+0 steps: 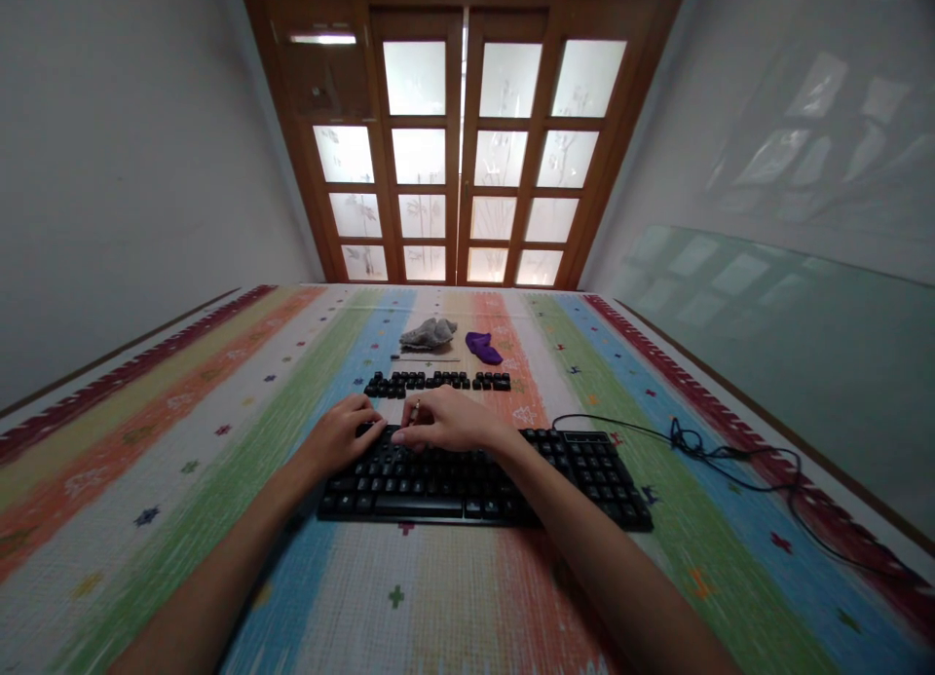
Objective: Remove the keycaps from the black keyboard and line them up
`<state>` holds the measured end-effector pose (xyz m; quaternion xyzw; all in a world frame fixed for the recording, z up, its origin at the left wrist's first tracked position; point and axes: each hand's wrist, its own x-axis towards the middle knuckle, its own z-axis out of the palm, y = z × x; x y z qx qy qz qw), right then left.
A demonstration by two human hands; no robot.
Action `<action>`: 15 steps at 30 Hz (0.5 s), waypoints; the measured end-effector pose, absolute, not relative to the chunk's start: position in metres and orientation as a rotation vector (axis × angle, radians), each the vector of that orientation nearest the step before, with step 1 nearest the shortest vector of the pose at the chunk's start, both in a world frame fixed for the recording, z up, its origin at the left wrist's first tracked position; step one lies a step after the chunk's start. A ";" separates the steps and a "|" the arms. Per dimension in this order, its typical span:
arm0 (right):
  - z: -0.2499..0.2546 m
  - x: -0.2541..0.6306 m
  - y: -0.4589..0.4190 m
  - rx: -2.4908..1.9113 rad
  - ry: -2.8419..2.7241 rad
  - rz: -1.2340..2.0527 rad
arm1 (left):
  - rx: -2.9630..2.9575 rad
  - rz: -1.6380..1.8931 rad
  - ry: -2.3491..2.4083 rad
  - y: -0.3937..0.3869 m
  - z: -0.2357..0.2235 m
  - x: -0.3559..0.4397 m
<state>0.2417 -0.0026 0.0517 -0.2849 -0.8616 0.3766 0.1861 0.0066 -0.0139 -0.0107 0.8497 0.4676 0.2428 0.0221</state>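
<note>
A black keyboard (pixel 430 505) lies on the striped cloth in front of me, and part of its upper left shows no keycaps. My left hand (pixel 342 436) rests at its upper left edge, thumb stretched out and fingers apart. My right hand (pixel 449 422) is over the upper left keys with thumb and fingers pinched together. A small gold-coloured glint shows by those fingers; whether it is a ring or a held tool I cannot make out. Just behind the keyboard, loose black keycaps (pixel 445 381) stand in rows, partly hidden by my right hand.
Beyond the keycaps lie a crumpled grey cloth (pixel 430 334), a purple cloth (pixel 483 348) and a thin stick-like thing (pixel 428 359). The keyboard's black cable (pixel 705 449) runs in loops to the right. A striped tablecloth (pixel 292 597) covers the table between two walls.
</note>
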 end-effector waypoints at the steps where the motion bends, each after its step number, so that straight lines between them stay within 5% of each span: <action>1: 0.050 0.240 -0.003 -0.796 -2.427 1.052 | 2.632 0.744 1.449 -0.014 -0.011 0.007; 15: 0.041 0.219 -0.016 -0.815 -2.611 0.470 | 2.646 0.726 1.419 -0.014 -0.008 0.006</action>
